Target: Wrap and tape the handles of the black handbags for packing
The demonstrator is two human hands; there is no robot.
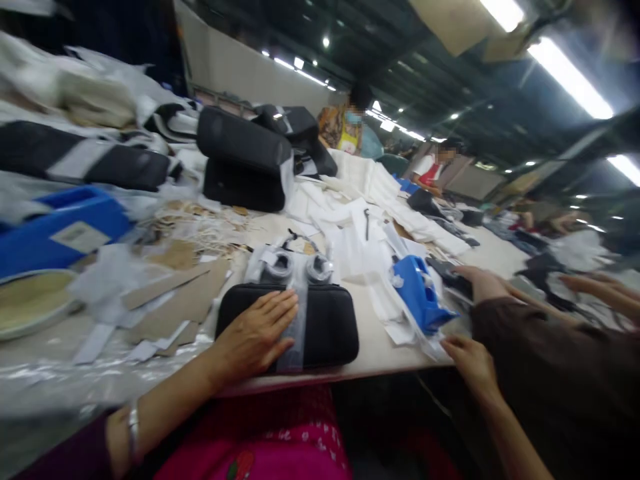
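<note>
Left hand (255,333) flat, fingers spread, on black case (325,327); right hand (470,360) apparently loosely curled, empty.

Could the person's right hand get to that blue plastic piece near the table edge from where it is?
Probably yes. The right hand sits at the table edge just below the blue plastic piece, with only loose white paper scraps between. A co-worker's brown sleeve crowds in from the right.

Ahead of my left hand (255,337): rolls in plastic (297,269) block the way.
Between my hands: bare table (373,343), open.
Beyond my right hand (470,363): blue pouch (419,293), a co-worker's sleeve (530,347).
</note>
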